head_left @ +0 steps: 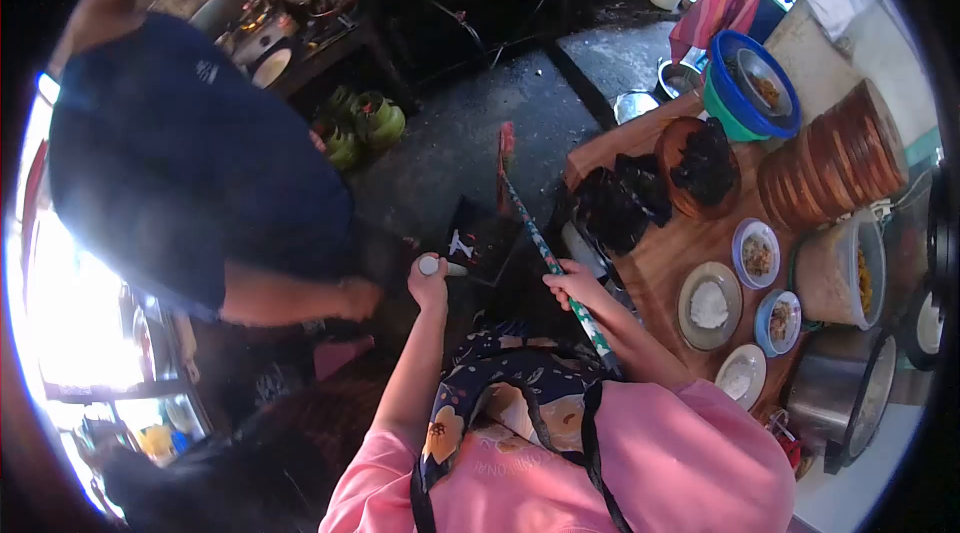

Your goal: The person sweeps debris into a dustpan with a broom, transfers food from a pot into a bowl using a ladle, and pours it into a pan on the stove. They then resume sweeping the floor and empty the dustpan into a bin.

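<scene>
My left hand (428, 281) is closed around the pale handle of a black dustpan (492, 268), with the handle's round white end showing above my fist. White and reddish scraps (461, 245) lie in the pan. My right hand (575, 285) grips the green-and-white patterned stick of a broom (536, 233). The stick runs from beside my right forearm to a reddish far end over the dark floor, just past the pan. Shadow hides where the broom's far end meets the floor.
A person in a dark shirt (190, 163) stands close at the left. To the right, a wooden table (640, 273) holds black plastic bags (610, 208), bowls, plates and stacked brown plates (830, 148). Green gas cylinders (375, 121) stand on the floor (440, 153) near a dark stove counter.
</scene>
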Motion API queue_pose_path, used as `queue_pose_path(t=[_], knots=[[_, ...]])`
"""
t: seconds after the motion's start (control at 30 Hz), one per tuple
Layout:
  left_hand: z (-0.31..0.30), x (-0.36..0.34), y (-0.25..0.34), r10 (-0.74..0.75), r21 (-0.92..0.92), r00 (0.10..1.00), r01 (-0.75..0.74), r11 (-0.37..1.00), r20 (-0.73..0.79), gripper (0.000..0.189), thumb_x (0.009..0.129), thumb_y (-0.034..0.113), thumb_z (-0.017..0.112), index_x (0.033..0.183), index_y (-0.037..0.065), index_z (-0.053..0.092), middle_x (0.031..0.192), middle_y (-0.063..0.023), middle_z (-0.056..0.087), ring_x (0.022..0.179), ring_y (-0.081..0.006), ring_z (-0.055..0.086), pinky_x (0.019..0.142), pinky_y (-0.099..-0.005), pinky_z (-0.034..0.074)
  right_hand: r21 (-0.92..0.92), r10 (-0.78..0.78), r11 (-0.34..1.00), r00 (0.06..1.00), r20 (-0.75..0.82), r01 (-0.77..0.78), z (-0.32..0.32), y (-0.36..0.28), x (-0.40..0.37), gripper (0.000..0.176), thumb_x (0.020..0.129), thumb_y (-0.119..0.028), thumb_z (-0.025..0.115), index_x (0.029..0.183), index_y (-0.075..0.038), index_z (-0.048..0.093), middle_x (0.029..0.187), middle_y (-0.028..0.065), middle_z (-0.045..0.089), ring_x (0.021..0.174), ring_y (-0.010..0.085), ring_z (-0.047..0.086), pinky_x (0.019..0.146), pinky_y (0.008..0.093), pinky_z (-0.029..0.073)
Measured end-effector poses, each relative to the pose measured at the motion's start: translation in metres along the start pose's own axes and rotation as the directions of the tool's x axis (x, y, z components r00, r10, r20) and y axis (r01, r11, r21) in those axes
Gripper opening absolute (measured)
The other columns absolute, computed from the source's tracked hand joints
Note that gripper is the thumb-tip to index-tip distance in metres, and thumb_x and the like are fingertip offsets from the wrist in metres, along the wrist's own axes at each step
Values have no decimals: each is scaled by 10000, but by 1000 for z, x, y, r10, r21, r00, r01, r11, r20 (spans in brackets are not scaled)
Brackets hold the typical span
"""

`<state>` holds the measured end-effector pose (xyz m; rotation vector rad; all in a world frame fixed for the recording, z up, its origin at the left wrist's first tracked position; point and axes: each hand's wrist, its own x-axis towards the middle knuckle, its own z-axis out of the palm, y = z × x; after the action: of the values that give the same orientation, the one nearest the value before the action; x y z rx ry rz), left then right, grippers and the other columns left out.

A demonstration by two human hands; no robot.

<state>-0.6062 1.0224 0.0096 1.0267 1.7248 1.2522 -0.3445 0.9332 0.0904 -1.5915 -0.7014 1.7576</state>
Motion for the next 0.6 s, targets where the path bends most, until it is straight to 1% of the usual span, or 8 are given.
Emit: queue_pose_path(t=[0.03,0.1,0.2,0.3,0.37,0.43,0.57,0.6], knots=[[8,23,5,25,158,999,-29,987,26,155,688,66,720,814,61,631,766,-27,627,719,-136,587,673,-284,468,8,16,1000,1000,-12,-15,-2,-15,16,161,813,-135,612,860,-69,473,594,2,473,403,72,430,349,233,357],[29,84,7,66,118,996,-73,990,66,177,673,86,725,823,57,636,786,-48,642,732,-158,602,689,-309,474,64,-42,997,997,-67,46,2,-52,52,161,822,-134,592,898,-32,494,575,6,471,404,97,439,366,264,378],[74,157,27,-27,37,992,23,999,125,176,678,87,724,827,56,637,778,-38,631,727,-150,590,684,-302,473,98,7,995,988,-156,8,-7,-91,121,183,834,-126,569,963,-16,500,586,9,473,410,102,443,353,272,374],[129,232,31,-42,94,990,30,995,132,171,681,76,720,828,54,635,778,-36,626,726,-144,584,675,-292,470,123,-19,991,976,-215,46,-28,-124,216,165,823,-109,559,952,-21,508,570,13,473,402,113,456,343,282,380],[170,288,29,-38,65,986,28,997,162,160,688,61,710,828,53,633,780,-35,625,713,-138,580,665,-287,466,-72,-29,997,953,-300,8,-51,-152,293,193,783,-107,577,936,0,529,596,58,547,428,147,529,374,311,429],[214,342,31,37,61,972,-52,997,232,178,727,39,699,876,59,604,767,-10,582,603,-84,520,499,-229,408,-165,-30,986,936,-350,-31,-82,-185,377,205,766,-105,575,927,16,540,600,82,572,459,168,569,412,320,459],[312,446,4,47,-25,959,-41,999,280,215,721,-17,682,916,39,609,807,-28,589,651,-85,544,557,-214,446,-521,-103,832,871,-481,-190,-177,-258,541,179,741,-105,516,758,33,629,581,135,625,556,233,649,577,345,526],[331,468,2,34,80,950,-62,995,312,224,723,-20,674,933,27,614,866,-42,605,716,-99,566,636,-228,471,-528,-66,818,874,-481,-229,-201,-271,577,175,738,-105,519,709,23,635,600,140,632,571,236,652,589,346,526]])
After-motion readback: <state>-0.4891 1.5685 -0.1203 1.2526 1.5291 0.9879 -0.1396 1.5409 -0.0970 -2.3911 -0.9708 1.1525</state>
